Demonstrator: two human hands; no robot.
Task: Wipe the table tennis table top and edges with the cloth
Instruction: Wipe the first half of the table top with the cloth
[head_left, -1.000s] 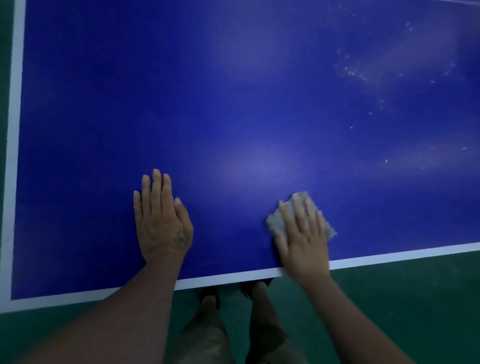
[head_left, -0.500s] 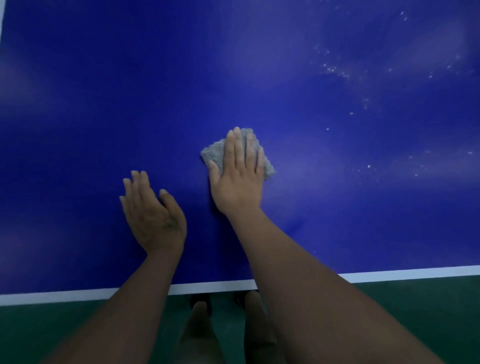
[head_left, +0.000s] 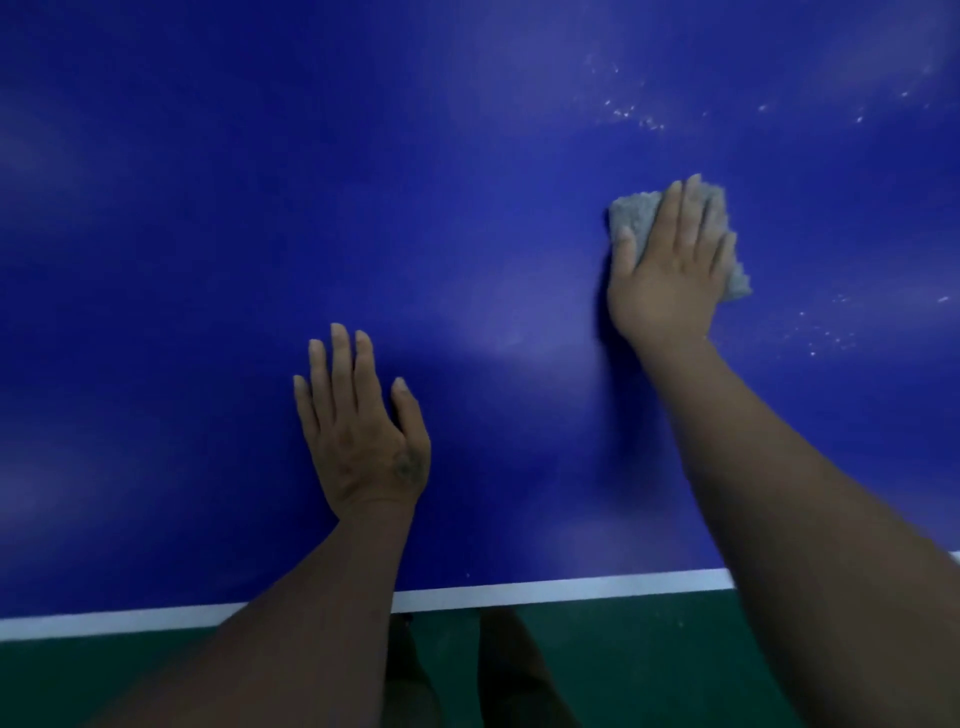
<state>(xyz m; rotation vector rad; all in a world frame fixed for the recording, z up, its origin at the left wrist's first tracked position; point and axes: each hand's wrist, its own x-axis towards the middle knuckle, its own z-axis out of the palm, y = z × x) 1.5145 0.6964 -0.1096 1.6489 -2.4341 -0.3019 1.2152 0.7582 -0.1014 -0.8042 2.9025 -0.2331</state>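
The blue table tennis table top (head_left: 467, 234) fills most of the view, with a white line along its near edge (head_left: 545, 590). My right hand (head_left: 670, 265) lies flat with straight fingers on a grey cloth (head_left: 631, 215), pressing it onto the surface at the right. The cloth shows past my fingers on the left and at the lower right. My left hand (head_left: 363, 431) rests flat on the table, fingers straight, nearer the front edge and holding nothing.
White specks of dust (head_left: 631, 114) lie on the table at the upper right, and more specks (head_left: 826, 327) to the right of the cloth. Green floor (head_left: 649, 665) and my legs (head_left: 509, 670) show below the near edge.
My right hand has slid the cloth to the right across the table, after first moving it away from the near edge. My left hand has stayed flat on the surface.
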